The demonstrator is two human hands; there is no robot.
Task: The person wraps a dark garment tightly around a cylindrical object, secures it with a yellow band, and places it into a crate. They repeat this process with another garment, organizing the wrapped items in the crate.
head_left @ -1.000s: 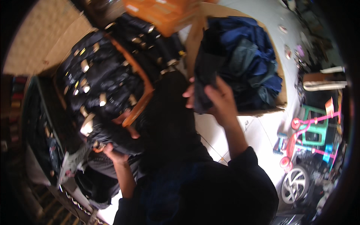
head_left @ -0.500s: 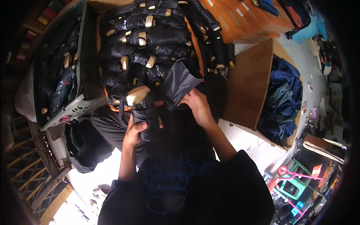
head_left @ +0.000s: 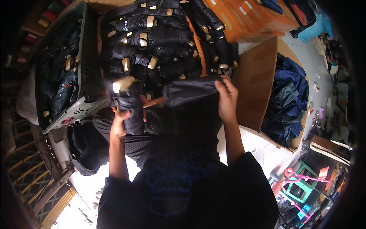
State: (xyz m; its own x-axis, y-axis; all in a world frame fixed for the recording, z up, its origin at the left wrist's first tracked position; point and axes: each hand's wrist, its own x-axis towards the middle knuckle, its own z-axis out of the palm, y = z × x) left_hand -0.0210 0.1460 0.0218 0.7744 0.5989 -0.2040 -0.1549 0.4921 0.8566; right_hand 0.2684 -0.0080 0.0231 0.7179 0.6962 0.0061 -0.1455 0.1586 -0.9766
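Observation:
My left hand (head_left: pixel 121 121) is closed round a black folded umbrella (head_left: pixel 131 108), held upright with its cream handle (head_left: pixel 124 84) at the top, slightly blurred. In my right hand (head_left: pixel 228 97) is one end of an empty-looking black fabric sleeve (head_left: pixel 192 91), stretched out sideways and apart from the umbrella. Both are above my lap. Just beyond them, an open carton (head_left: pixel 199 47) edged with orange tape holds rows of black folded umbrellas (head_left: pixel 167 36) with cream handles.
A dark plastic basket (head_left: pixel 85 57) with more black umbrellas stands at the left. On the right, a cardboard box (head_left: pixel 253 80) holds crumpled blue fabric (head_left: pixel 286 103). Behind it sits an orange-wrapped box (head_left: pixel 263 23). A green stool (head_left: pixel 305 187) is at lower right.
My hands have moved apart: the left, with the umbrella, to the left, and the right to the right. The sleeve has swung from upright to nearly level.

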